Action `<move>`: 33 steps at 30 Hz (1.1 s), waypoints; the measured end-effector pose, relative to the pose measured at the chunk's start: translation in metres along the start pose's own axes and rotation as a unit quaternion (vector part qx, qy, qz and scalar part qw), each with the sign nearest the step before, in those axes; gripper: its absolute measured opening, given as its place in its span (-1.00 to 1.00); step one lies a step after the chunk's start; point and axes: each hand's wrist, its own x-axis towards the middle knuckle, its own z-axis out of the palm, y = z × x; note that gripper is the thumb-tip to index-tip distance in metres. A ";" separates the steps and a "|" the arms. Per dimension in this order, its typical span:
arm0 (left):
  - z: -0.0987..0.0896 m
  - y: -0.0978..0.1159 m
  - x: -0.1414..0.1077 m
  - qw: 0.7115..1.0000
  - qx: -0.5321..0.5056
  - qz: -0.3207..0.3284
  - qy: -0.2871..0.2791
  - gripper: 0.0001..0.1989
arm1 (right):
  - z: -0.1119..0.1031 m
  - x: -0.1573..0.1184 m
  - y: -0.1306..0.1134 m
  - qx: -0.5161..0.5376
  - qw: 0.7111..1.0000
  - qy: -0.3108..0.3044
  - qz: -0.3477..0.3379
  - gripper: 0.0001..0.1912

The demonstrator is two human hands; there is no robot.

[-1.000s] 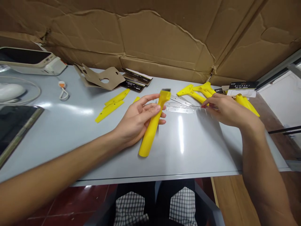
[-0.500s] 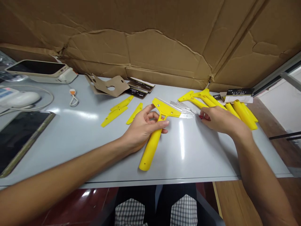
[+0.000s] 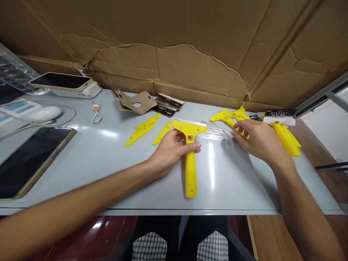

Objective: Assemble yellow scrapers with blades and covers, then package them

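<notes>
My left hand [image 3: 174, 150] is wrapped round the neck of a yellow scraper [image 3: 190, 170], its handle pointing toward me and a blade along its head. Beyond the scraper's right side lie several loose metal blades [image 3: 213, 136]. A screwdriver [image 3: 225, 133] with a red handle rests over them, its handle partly covered by my right hand [image 3: 257, 139]. The fingers of that hand are apart, with the thumb close to the red handle; it appears to grip nothing. Behind it are more yellow scrapers [image 3: 219, 116], partly hidden.
Flat yellow plates [image 3: 140, 134] lie left of the scraper, with torn cardboard packaging [image 3: 137, 103] behind. A large tablet-like device [image 3: 32, 159], a cable and a phone [image 3: 61, 80] on a white box occupy the left. Cardboard [image 3: 190, 65] walls the back.
The scraper has turned more upright in my left hand. My right hand's fingers have spread and let go of the screwdriver on the blades. The view has shifted slightly left.
</notes>
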 end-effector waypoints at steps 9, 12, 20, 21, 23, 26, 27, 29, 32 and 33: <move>-0.003 0.006 0.003 0.997 0.025 0.061 -0.045 -0.66 | 0.047 -0.024 -0.090 0.521 0.830 -0.198 0.028 -0.59; -0.004 0.007 0.004 0.995 0.072 0.025 -0.059 -0.68 | 0.060 -0.022 -0.092 0.591 0.772 -0.218 0.086 -0.62; -0.008 0.005 0.005 0.996 0.056 -0.002 -0.073 -0.56 | 0.060 -0.013 -0.088 0.659 0.717 -0.177 0.140 -0.41; -0.007 0.005 0.004 0.997 0.054 0.008 -0.058 -0.55 | 0.060 -0.014 -0.091 0.663 0.712 -0.179 0.150 -0.35; -0.006 0.004 0.004 0.997 0.054 0.030 -0.039 -0.55 | 0.059 -0.015 -0.095 0.669 0.702 -0.186 0.158 -0.28; -0.006 0.007 0.005 0.995 0.082 0.048 -0.033 -0.61 | 0.057 -0.016 -0.095 0.671 0.699 -0.204 0.139 -0.28; -0.008 0.010 0.006 0.993 0.106 0.042 -0.040 -0.66 | 0.057 -0.015 -0.094 0.669 0.703 -0.205 0.129 -0.32; -0.015 0.018 0.011 0.982 0.175 0.018 -0.063 -0.71 | 0.056 -0.014 -0.086 0.660 0.716 -0.197 0.115 -0.43; -0.029 0.038 0.021 0.948 0.312 0.034 -0.057 -0.73 | 0.056 -0.009 -0.071 0.642 0.734 -0.181 0.126 -0.53; -0.034 0.044 0.024 0.929 0.361 0.079 -0.032 -0.77 | 0.056 -0.008 -0.066 0.636 0.738 -0.179 0.138 -0.55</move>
